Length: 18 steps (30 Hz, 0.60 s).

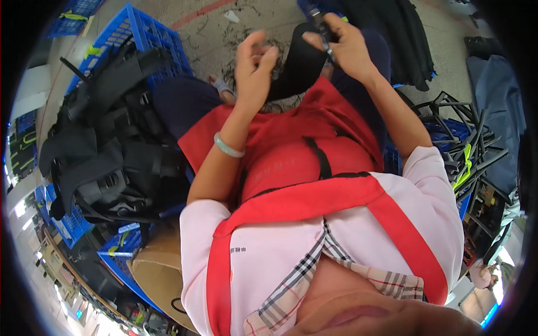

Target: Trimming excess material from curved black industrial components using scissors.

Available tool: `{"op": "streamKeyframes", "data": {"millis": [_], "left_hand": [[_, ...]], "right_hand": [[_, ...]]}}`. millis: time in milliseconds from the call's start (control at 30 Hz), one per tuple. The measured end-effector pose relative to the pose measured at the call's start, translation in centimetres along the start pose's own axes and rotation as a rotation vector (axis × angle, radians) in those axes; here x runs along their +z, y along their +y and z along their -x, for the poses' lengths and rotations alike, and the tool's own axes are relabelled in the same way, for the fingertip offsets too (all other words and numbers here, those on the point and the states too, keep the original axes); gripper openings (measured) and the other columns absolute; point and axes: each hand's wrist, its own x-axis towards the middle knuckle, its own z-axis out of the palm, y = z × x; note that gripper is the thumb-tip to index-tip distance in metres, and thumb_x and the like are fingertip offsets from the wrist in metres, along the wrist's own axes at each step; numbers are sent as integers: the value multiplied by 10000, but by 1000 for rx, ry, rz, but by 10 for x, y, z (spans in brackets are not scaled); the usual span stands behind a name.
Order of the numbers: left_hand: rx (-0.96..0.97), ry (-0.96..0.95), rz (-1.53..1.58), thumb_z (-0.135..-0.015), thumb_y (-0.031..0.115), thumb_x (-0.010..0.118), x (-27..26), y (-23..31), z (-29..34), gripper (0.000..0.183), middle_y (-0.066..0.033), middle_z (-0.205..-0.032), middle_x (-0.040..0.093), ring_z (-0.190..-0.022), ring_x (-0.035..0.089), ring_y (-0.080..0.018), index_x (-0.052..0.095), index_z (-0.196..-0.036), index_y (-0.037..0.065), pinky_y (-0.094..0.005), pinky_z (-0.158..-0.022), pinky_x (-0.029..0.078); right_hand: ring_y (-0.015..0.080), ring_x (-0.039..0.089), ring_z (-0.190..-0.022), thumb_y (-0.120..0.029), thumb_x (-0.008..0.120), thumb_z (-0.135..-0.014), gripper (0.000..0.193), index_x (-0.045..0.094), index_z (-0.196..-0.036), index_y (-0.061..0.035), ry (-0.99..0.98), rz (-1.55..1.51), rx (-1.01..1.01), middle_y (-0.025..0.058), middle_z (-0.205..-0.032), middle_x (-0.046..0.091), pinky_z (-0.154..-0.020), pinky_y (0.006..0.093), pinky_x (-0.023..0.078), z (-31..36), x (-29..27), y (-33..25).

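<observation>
My left hand (254, 73) is raised over my lap, slightly blurred. Its fingers are loosely bent and apart, and nothing shows between them. A pale bangle (228, 145) circles that wrist. Farther right and forward, my right hand (348, 49) grips a small, slim black and silver tool (323, 31), too unclear to name its exact kind. A wide black fabric band (300, 66) hangs between my knees, just below the tool and right of my left hand. Whether my right fingers also touch the band I cannot tell. A red apron (280, 162) covers my lap.
At my left, black bags with straps (112, 151) are heaped against a blue crate (168, 47). Dark scraps (216, 39) litter the floor ahead. Black cloth pieces (392, 39) lie front right. Thin black frames (465, 134) fill another crate at right. A cardboard box (159, 269) stands behind left.
</observation>
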Motion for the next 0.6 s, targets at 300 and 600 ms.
{"op": "streamKeyframes", "data": {"millis": [300,600], "left_hand": [[-329,-177,753,-878,145,621,-4,31,-20,188,-79,-930,647,-795,612,-153,616,-996,-1,-287,-695,500],[-214,-30,812,-809,-17,652,-54,37,-37,269,-32,-990,636,-936,624,-176,604,-1051,90,-350,-856,509]], "right_hand": [[65,528,-554,-152,729,-796,274,529,-949,-44,207,-823,224,3,-691,551,-515,205,428,10,57,-30],[57,527,-689,-123,653,-855,310,512,-1115,-32,-281,-589,249,8,-814,550,-606,198,434,6,57,-11]]}}
